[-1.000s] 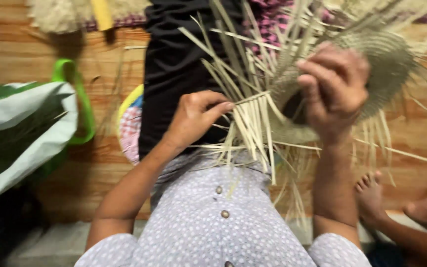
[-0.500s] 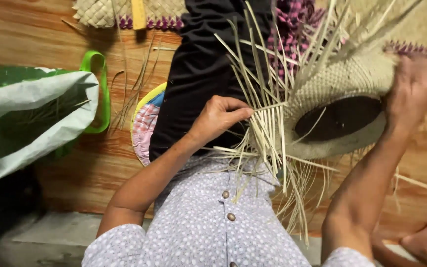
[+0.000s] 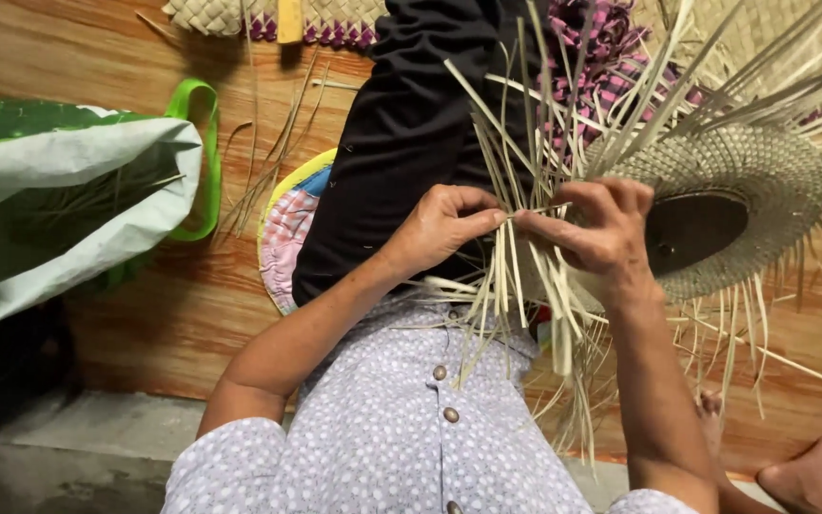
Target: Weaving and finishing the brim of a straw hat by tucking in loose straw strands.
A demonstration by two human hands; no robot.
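A half-woven straw hat (image 3: 734,205) lies on my lap, its dark opening facing up and long loose pale strips (image 3: 525,286) fanning out from its rim. My left hand (image 3: 444,228) pinches a few strips beside the rim. My right hand (image 3: 592,228) meets it fingertip to fingertip, gripping the same bundle of strips against the hat's edge. My black trouser leg (image 3: 401,124) stretches away under the strips.
A green and white woven sack (image 3: 59,200) lies open at the left on the wooden floor (image 3: 97,57). A round colourful mat (image 3: 287,238) sits under my leg. Woven mats (image 3: 240,14) lie at the top. Bare feet (image 3: 811,471) show at bottom right.
My right hand came down from the hat's far rim to join the left hand at the strips. The hat has turned, and the view shifted slightly.
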